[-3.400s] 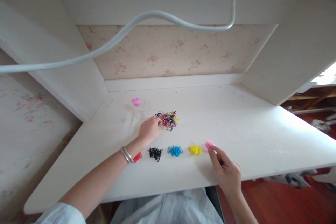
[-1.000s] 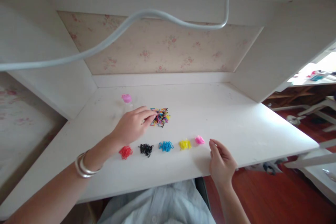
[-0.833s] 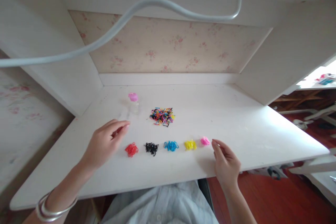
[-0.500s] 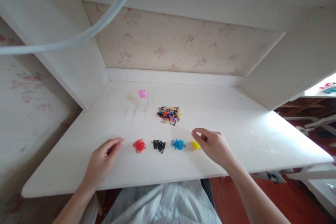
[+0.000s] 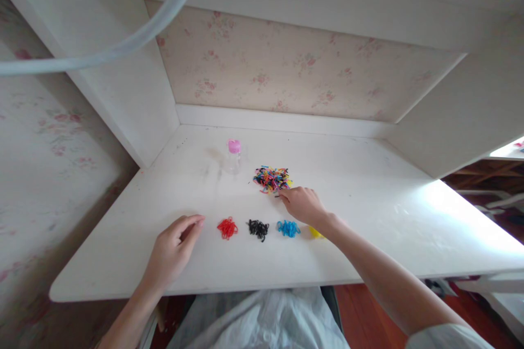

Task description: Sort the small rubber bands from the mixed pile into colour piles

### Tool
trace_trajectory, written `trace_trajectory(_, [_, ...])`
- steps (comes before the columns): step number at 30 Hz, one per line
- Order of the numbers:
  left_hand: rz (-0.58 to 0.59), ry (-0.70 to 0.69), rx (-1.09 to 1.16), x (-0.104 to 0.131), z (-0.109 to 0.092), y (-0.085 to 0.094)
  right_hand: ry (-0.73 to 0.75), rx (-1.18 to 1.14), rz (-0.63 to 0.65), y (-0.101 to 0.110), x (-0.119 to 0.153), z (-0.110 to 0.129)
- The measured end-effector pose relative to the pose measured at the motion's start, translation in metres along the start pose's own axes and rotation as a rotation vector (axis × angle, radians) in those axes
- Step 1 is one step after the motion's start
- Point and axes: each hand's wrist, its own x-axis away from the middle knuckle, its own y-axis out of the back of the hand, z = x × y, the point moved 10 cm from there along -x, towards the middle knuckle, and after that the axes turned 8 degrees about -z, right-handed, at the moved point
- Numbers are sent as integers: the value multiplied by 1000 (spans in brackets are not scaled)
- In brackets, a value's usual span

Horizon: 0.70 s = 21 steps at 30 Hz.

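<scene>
Small rubber bands of mixed colours lie in a loose pile [image 5: 272, 179] on the white desk. At the pile's lower right edge, my right hand [image 5: 305, 206] reaches down with its fingertips together on a black rubber band [image 5: 277, 196]. Closer to me is a row of sorted heaps: red bands [image 5: 227, 228], black bands [image 5: 258, 229], blue bands [image 5: 289, 228] and yellow bands [image 5: 316, 233]. My right forearm partly covers the yellow heap. Left of the red heap rests my left hand [image 5: 174, 248], its thumb and fingers closed; whether something tiny is between them is hidden.
A clear bottle [image 5: 233, 162] with a pink cap stands behind and left of the mixed pile. White side panels and a flowered back wall enclose the desk [image 5: 213, 267]. A pale cable [image 5: 135, 41] hangs across the upper left.
My right hand has moved forward and left from above the yellow heap to the mixed pile's edge. My left hand keeps its place beside the red heap. The view has shifted slightly.
</scene>
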Motion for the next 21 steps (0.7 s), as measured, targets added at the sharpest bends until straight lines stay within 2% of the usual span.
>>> trace_trajectory(14, [-7,-36,0,0,-6,-1,68,-38,-15,5,15,6])
trace_trajectory(18, [7,-35,-5,0,-6,-2,172,-100,-64,17,19,22])
trace_trajectory(21, [13,-27,-2,-1,-5,-3,313,-157,-76,27,25,46])
